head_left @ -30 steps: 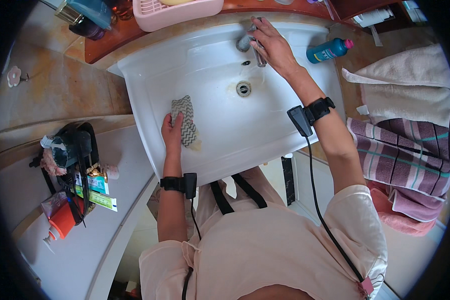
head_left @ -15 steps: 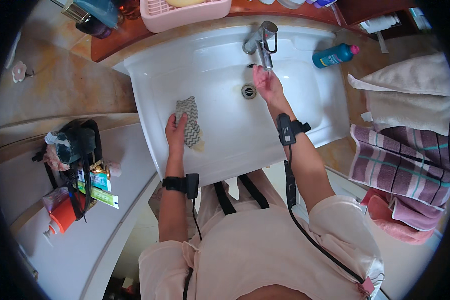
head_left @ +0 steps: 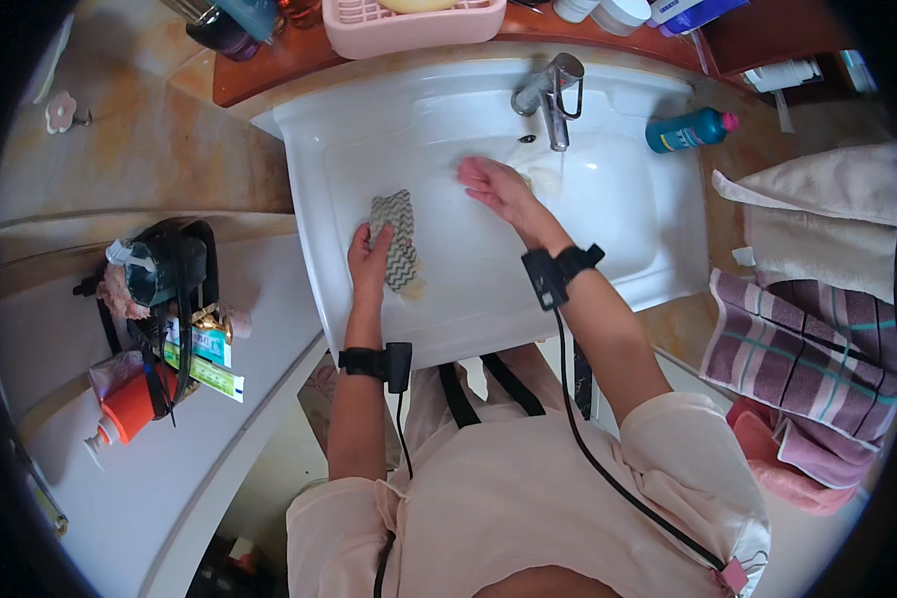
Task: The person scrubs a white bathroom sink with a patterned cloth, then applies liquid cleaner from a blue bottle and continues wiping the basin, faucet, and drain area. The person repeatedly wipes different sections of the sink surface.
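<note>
My left hand [head_left: 369,261] grips a grey-and-white zigzag-patterned cloth [head_left: 399,231] in the left part of the white washbasin [head_left: 473,299]. A yellowish patch shows at the cloth's lower end. With fingers stretched out and nothing in them, my right hand [head_left: 496,187] hovers over the middle of the basin, below and left of the chrome faucet [head_left: 551,95]. Water appears to run from the spout. The drain is mostly hidden behind my right hand and wrist.
On the basin's right edge lies a teal bottle [head_left: 688,131] with a pink cap. A pink soap dish [head_left: 414,30] sits on the brown shelf [head_left: 259,75]. Towels [head_left: 807,339] hang at the right. A caddy of toiletries [head_left: 174,269] is at the left.
My right hand has moved left, away from under the faucet, to the basin's middle. My left hand keeps hold of the cloth. The whole view has shifted slightly.
</note>
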### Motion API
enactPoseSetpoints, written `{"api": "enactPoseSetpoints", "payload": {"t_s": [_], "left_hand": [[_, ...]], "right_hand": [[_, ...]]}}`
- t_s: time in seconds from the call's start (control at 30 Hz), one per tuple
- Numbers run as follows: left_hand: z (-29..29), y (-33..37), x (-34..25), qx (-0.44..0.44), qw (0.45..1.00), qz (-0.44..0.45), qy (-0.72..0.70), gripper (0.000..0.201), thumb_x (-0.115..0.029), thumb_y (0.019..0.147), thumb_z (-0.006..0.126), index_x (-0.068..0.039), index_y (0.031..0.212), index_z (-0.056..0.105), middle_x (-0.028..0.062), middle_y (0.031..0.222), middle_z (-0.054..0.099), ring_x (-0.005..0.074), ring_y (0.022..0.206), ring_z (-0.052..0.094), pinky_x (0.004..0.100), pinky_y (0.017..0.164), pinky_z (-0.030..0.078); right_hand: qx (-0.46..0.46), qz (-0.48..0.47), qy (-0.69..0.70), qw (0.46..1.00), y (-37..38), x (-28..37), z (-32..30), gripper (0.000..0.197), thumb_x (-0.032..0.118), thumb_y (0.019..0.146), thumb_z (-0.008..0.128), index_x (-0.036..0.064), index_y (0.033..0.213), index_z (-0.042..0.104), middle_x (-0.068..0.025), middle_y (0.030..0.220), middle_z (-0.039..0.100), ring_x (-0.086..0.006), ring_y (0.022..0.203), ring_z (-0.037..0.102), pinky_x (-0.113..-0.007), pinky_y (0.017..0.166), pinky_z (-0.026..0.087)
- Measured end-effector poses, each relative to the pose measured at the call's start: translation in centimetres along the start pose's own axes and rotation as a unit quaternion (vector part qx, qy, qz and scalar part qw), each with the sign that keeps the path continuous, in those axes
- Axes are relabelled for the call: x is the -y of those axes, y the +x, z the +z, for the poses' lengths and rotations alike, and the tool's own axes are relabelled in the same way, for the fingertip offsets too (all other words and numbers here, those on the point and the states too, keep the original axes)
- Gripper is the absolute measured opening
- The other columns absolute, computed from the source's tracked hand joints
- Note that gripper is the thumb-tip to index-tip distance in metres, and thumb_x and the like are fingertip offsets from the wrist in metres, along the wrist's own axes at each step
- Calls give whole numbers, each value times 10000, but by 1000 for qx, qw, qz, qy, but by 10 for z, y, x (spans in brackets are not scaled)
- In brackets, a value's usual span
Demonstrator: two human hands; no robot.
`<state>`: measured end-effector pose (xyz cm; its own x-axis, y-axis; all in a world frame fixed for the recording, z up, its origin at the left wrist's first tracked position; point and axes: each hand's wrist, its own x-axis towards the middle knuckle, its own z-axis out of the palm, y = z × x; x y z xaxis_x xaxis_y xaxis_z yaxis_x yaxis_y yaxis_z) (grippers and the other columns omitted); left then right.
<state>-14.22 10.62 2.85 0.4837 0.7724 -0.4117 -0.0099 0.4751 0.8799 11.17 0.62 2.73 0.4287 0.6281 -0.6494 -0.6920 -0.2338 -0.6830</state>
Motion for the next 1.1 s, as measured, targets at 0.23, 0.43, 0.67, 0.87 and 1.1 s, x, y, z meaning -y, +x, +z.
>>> {"api": "enactPoseSetpoints", "payload": {"t_s": [0.23, 0.43, 0.67, 0.87, 1.1], "left_hand": [[2, -2, -5, 9, 999, -30, -13, 232, -161, 951, 665, 9, 1101, 618, 44, 950, 692, 107, 774, 652, 255, 691, 534], [10, -11, -18, -30, 999, -19, 16, 227, -153, 953, 659, 6, 1109, 614, 59, 968, 693, 127, 786, 672, 271, 698, 546], [62, -10, 2, -20, 989, -101, -108, 326, -135, 957, 630, -18, 1239, 515, 79, 1133, 629, 169, 972, 632, 318, 827, 528], [151, -25, 22, 116, 963, -203, -133, 448, -292, 971, 631, -67, 1332, 488, 51, 1253, 574, 168, 1194, 520, 364, 1019, 412], [239, 14, 40, 111, 953, -197, -204, 515, -367, 953, 630, -90, 1360, 480, 53, 1302, 565, 171, 1253, 468, 396, 1111, 290]], "right_hand": [[-155, -120, 451, 871, 1, 2, -64, 400, 258, 1074, 310, -51, 1139, 555, -208, 1218, 635, -313, 1133, 633, -406, 924, 550], [253, -98, 283, 920, 41, 9, -30, 404, 273, 1071, 332, -36, 1200, 558, -167, 1239, 629, -273, 1102, 636, -439, 945, 529], [83, -355, -375, 852, -65, -56, 21, 547, 322, 922, 674, 110, 1394, 500, -130, 1366, 555, -267, 1100, 633, -366, 876, 537], [-111, -201, -294, 928, -71, -46, -64, 295, 48, 933, 627, 43, 1228, 618, -52, 1046, 670, -120, 926, 614, -279, 775, 519], [-211, -238, -81, 944, -85, 25, -138, 178, 20, 956, 552, 25, 1110, 641, -17, 906, 670, -104, 796, 612, -269, 736, 516]]}}
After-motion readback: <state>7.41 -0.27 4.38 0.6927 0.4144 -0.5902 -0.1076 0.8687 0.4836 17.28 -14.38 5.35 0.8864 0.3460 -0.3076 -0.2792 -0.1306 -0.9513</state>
